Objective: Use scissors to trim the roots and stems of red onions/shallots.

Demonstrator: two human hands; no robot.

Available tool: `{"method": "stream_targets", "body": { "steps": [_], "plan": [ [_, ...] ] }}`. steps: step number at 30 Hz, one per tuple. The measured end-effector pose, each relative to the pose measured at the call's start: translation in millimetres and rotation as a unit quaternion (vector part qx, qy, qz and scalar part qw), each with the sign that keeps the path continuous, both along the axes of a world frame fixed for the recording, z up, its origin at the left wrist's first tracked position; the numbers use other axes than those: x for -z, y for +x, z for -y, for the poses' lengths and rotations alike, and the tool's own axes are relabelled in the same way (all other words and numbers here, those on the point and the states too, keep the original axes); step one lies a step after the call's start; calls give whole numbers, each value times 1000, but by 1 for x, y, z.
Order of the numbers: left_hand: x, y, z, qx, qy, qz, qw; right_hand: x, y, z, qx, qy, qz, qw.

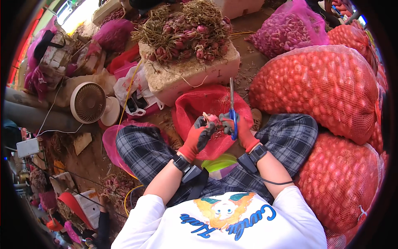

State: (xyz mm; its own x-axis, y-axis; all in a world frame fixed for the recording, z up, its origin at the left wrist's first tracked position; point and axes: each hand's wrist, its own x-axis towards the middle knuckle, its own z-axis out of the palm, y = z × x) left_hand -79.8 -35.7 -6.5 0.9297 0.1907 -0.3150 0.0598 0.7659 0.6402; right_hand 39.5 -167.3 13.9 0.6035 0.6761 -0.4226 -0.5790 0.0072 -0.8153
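Both my hands wear red gloves with dark grey fingers, held over a red mesh bag point(185, 106) that lies open between my knees. My left hand point(200, 135) is closed on a pinkish shallot point(212, 119) with a pale dry end sticking up. In my right hand point(243, 129) is a pair of scissors point(233, 110) with blue handles, its blades pointing up and away from me. The blades look nearly together and stand apart from the shallot. My right fingertips come close to the shallot; whether they touch it I cannot tell.
Ahead, a white foam box point(186, 81) carries a heap of shallots with dried stalks point(186, 33). Large red mesh sacks of shallots point(319, 85) crowd my right side. On the left are a small fan point(88, 102), a white plastic bag point(132, 89) and a yellow cord point(129, 91).
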Motion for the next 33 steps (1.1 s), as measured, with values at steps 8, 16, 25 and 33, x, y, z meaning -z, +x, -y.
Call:
{"method": "stream_targets", "body": {
  "steps": [8,16,25,33],
  "plan": [
    [0,2,3,74,-22,-29,997,7,1,7,-88,-102,245,960],
    [-11,4,-19,-143,-136,52,979,-16,-1,9,-123,-220,356,900],
    [5,2,-41,-186,-150,35,970,-18,-16,33,-165,-326,639,676],
    [-13,4,-20,-169,356,1,919,-11,-15,31,-137,-327,655,667]
  ]
}}
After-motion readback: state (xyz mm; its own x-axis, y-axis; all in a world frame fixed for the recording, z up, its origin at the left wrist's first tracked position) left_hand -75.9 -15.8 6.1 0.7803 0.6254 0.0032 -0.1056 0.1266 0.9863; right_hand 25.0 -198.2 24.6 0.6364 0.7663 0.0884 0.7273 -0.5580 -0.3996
